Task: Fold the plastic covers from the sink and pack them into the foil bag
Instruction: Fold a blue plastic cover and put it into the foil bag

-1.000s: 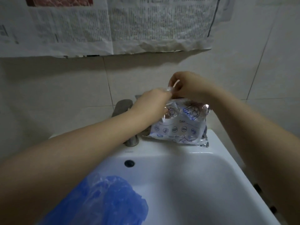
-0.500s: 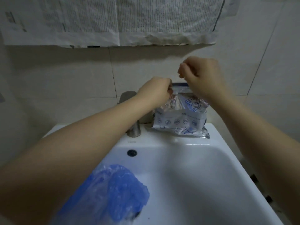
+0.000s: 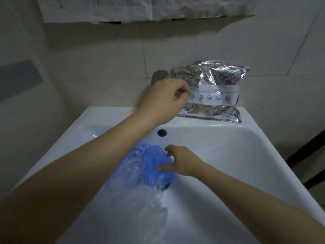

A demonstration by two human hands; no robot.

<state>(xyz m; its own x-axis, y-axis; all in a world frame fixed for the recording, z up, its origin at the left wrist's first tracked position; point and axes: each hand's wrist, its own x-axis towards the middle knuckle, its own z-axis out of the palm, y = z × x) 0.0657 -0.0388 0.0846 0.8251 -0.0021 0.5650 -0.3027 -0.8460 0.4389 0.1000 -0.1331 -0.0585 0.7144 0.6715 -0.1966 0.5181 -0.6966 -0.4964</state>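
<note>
A crumpled bunch of blue plastic covers (image 3: 151, 166) lies in the white sink (image 3: 263, 138), over the drain, with paler clear plastic (image 3: 140, 208) trailing toward me. My right hand (image 3: 182, 162) reaches into the basin and grips the blue bunch between thumb and fingers. The silver foil bag (image 3: 214, 95) stands on the sink's back ledge, leaning on the tiled wall. In front of the bag's left edge is my left hand (image 3: 165, 101), its fingers curled with nothing visibly in them.
A metal faucet (image 3: 158, 76) stands behind my left hand, mostly hidden. An overflow hole (image 3: 162, 132) marks the basin's back wall. Newspaper sheets (image 3: 140, 7) hang on the wall above. A dark frame (image 3: 309, 155) stands to the right of the sink.
Both hands have left the top of the foil bag. My right hand dropped into the sink and took hold of the blue covers; my left hand lowered to the bag's left side.
</note>
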